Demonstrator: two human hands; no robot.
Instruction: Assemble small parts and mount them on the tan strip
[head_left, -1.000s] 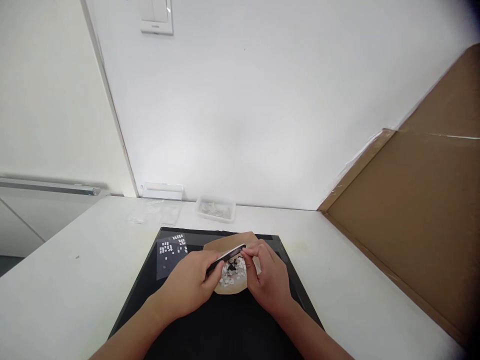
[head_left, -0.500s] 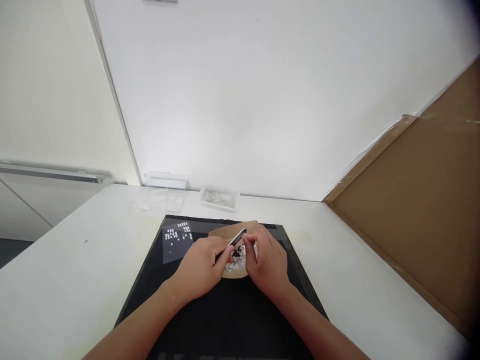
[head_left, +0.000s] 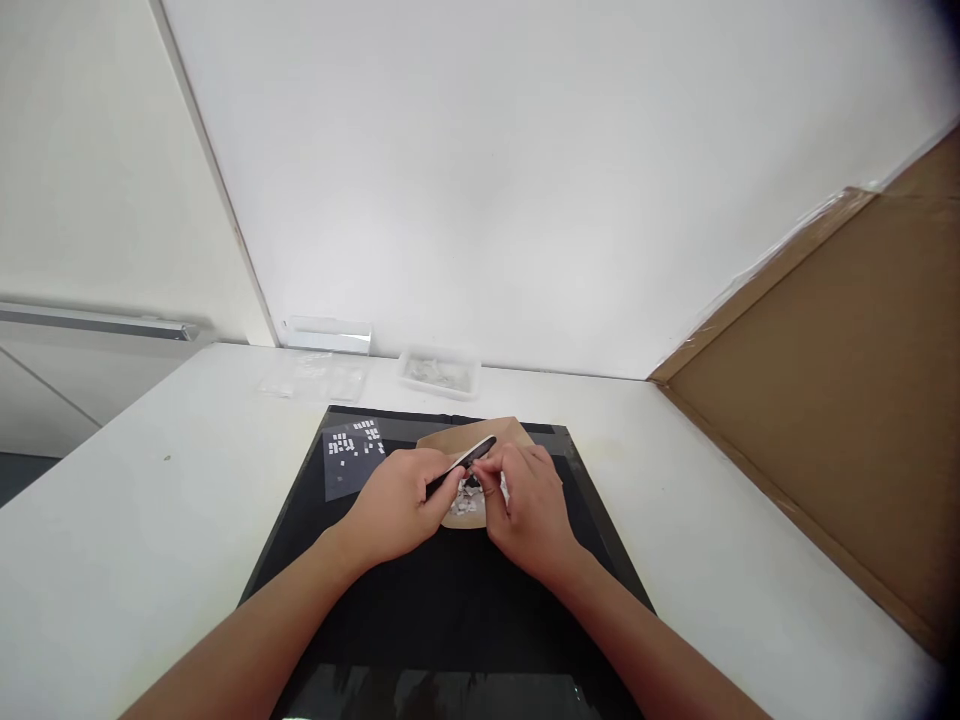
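Note:
My left hand [head_left: 397, 505] is closed around a slim black object with a pale edge [head_left: 477, 452], which points up and to the right. Its exact kind I cannot make out. Close beside it, the thumb and fingertips of my right hand [head_left: 529, 510] are pinched together near the object's side; whatever they hold is too small or hidden to name. Beneath both hands lies a brown paper-like holder [head_left: 448, 437], partly covered by them. Small white pieces [head_left: 463, 505] and some dark bits are heaped in it.
A black mat [head_left: 435, 610] lies under my forearms. On its left, a dark sheet [head_left: 345, 482] carries several small white rectangles. Behind are a clear plastic tray [head_left: 439, 375], clear bags [head_left: 311, 377] and a clear holder [head_left: 330, 335]. A brown cardboard panel [head_left: 832, 380] stands at right.
My right fingertips have shifted slightly left and down along the black object. The whole view has tilted a little, so the table sits higher in the picture.

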